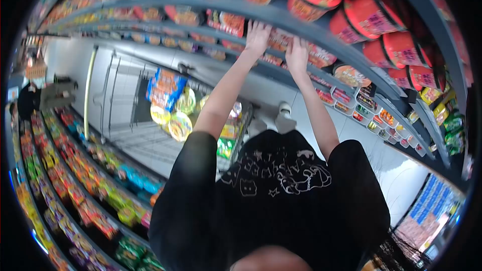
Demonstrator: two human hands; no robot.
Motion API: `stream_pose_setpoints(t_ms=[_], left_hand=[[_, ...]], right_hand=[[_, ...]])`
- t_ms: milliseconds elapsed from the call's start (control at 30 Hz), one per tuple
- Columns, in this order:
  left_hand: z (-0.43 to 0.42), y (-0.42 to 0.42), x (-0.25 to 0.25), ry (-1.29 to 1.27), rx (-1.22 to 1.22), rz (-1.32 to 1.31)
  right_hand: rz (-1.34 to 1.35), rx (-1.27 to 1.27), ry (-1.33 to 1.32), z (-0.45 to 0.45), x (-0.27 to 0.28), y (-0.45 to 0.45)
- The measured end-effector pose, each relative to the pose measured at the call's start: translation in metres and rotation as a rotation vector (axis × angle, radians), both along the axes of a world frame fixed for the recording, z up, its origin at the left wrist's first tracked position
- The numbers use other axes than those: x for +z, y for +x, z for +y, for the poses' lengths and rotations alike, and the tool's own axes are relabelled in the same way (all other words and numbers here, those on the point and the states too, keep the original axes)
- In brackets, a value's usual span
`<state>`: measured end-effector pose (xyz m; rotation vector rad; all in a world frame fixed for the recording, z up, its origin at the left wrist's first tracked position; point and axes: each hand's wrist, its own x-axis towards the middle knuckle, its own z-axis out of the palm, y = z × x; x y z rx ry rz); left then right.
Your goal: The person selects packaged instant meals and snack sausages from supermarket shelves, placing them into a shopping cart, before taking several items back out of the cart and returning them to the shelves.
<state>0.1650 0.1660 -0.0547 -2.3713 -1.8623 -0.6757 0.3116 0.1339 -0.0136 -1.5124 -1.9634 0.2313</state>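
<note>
Red pack (279, 39) sits on the shelving (211, 3) between our left hand (257, 39) and right hand (297, 57), fingers stretched, grip we can't tell; step looks like reaching in, next move probably calling for a steady two-sided hold.

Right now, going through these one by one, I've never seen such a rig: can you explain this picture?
There is no machine: these are a person's bare hands. The camera is worn on the head, looking forward and down, so the black shirt with pale print is the wearer's own. The wide lens curves everything.

The left hand and right hand reach into grey shelving, either side of a reddish printed package. Whether either grips it, I cannot tell. Red tubs with black rims stand above. To the left, a wire cart holds a shiny blue bag and round lidded tubs.
</note>
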Motion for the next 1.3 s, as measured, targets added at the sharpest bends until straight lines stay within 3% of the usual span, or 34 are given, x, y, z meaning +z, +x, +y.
stream_pose_setpoints(t_ms=[33,133,200,300,333,367,400,433,467,500,533,633,700,767,833,900,933,1000,1033,1100,1167,1267,1300], left_hand=[[-0.031,0.000,0.017,0.028,0.049,-0.144],[-0.121,-0.005,-0.001,0.047,0.172,-0.682],[-0.190,-0.001,-0.029,0.002,0.392,-0.771],[-0.317,-0.001,-0.118,-0.290,0.622,-0.726],[-0.360,-0.005,-0.145,-0.479,0.624,-0.741],[-0.395,-0.005,-0.158,-0.840,0.658,-0.672],[-0.439,-0.003,-0.211,-0.954,0.614,-0.629],[-0.457,-0.001,-0.210,-0.965,0.626,-0.634],[-0.472,0.000,-0.204,-1.023,0.673,-0.865],[-0.476,-0.001,-0.199,-1.063,0.702,-1.100],[-0.473,-0.004,-0.193,-1.166,0.759,-1.128],[-0.472,-0.006,-0.182,-0.994,0.718,-1.042],[-0.476,-0.003,-0.183,-1.032,0.706,-1.046],[-0.478,0.001,-0.194,-1.175,0.717,-1.064],[-0.483,0.003,-0.211,-1.084,0.696,-1.055],[-0.490,0.009,-0.225,-0.993,0.674,-1.047],[-0.494,0.012,-0.233,-0.932,0.612,-0.935],[-0.496,0.013,-0.238,-0.802,0.478,-0.709],[-0.495,0.014,-0.237,-0.799,0.467,-0.703],[-0.491,0.016,-0.225,-0.895,0.748,-0.926],[-0.487,0.019,-0.212,-0.879,0.780,-0.751],[-0.493,0.022,-0.217,-0.783,0.767,-0.745],[-0.489,0.030,-0.192,-0.724,0.727,-0.684]], right_hand=[[0.157,0.071,0.195,-0.029,0.004,-0.008],[0.198,0.299,0.062,-0.106,-0.026,-0.013],[0.141,0.474,-0.134,-0.147,-0.055,-0.015],[0.092,0.897,-0.358,-0.200,-0.103,-0.026],[0.045,0.959,-0.370,-0.214,-0.115,-0.032],[-0.001,1.021,-0.381,-0.225,-0.127,-0.034],[0.000,1.031,-0.395,-0.230,-0.139,-0.032],[-0.218,1.125,-0.450,-0.230,-0.152,-0.028],[-0.440,1.214,-0.500,-0.231,-0.162,-0.025],[-0.446,1.216,-0.501,-0.227,-0.167,-0.026],[-0.488,1.222,-0.476,-0.225,-0.170,-0.028],[-0.573,1.212,-0.474,-0.239,-0.173,-0.040],[-0.852,1.115,-0.366,-0.258,-0.174,-0.046],[-0.933,1.077,-0.301,-0.279,-0.179,-0.048],[-0.655,1.156,-0.208,-0.300,-0.173,-0.048],[-0.506,1.210,-0.339,-0.326,-0.175,-0.045],[-0.724,1.260,-0.484,-0.333,-0.166,-0.044],[-0.576,1.249,-0.434,-0.329,-0.162,-0.038],[-0.431,1.246,-0.384,-0.327,-0.164,-0.032],[-0.364,1.214,-0.324,-0.333,-0.168,-0.027],[-0.449,1.083,-0.358,-0.344,-0.168,-0.027],[-0.447,0.965,-0.435,-0.360,-0.157,-0.024],[-0.423,0.880,-0.492,-0.365,-0.156,-0.020]])
